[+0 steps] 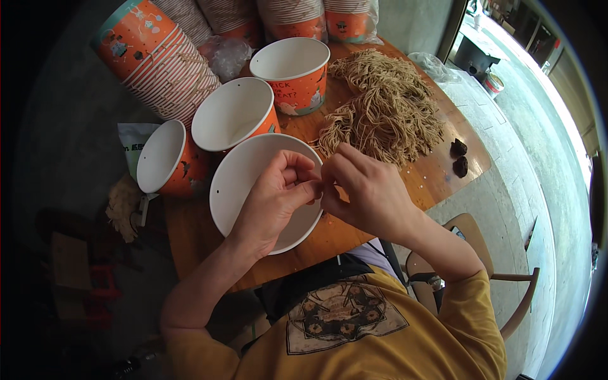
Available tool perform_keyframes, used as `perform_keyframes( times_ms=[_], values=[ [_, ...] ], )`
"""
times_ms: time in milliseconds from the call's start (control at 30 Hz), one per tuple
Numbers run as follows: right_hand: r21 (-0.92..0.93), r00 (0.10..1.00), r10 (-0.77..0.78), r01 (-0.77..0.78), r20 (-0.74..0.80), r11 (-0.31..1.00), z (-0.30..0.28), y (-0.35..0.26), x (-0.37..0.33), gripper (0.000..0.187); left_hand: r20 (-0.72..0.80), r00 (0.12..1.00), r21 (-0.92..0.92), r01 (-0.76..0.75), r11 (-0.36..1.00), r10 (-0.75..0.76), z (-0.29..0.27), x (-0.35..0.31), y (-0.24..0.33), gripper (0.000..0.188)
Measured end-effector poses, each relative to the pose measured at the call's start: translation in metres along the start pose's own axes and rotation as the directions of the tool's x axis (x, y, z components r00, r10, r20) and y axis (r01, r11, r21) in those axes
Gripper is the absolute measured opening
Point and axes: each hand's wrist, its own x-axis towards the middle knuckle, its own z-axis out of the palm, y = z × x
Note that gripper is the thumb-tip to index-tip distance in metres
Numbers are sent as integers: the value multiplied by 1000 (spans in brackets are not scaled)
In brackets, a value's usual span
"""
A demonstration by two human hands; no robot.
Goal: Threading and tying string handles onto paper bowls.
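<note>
A large paper bucket (244, 166), white inside, stands nearest me with its mouth tipped towards me. A small dark hole shows in its left wall. Over its right rim my two hands meet, fingertips together. My left hand (277, 196) is closed in a pinch of thumb and forefinger, the other fingers curled. My right hand (367, 190) pinches too, its knuckles facing up. Whatever lies between the fingertips is too small or hidden to make out. Just beyond my right hand lies a heap of tan twine (392, 107), cut in many strands.
More orange-printed buckets stand close by: one behind (304, 88), one in the middle (231, 114), one at left (161, 158). A tall leaning bucket stack (168, 69) and bagged stacks (294, 22) line the back. Two dark lumps (459, 157) sit near the table's (196, 240) right edge. A wooden chair (472, 237) is beside me.
</note>
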Motion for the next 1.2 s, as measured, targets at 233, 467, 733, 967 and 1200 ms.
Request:
perform_keyframes(
  times_ms=[233, 467, 733, 967, 1200],
  values=[
    [619, 604, 409, -777, 684, 111, -11, 18, 15, 12, 8, 1000, -11, 20, 1000, -20, -2, -1, -3, 20],
    [567, 942, 292, -335, 169, 753, -4, 11, -5, 9, 13, 999, -82, 53, 995, -52, -3, 1, -1, 19],
    [200, 995, 98, -101, 27, 975, -4, 9, -11, 19, 23, 998, -113, 66, 991, -63, -2, 1, -2, 17],
    [164, 999, -19, 26, -48, 986, -3, 8, -12, 21, 28, 997, -132, 68, 989, -65, -1, 1, -2, 18],
    [-82, 995, -96, 98, 26, 992, -7, 3, -8, 18, 19, 998, -102, 58, 993, -56, 1, 3, -4, 17]
  ],
)
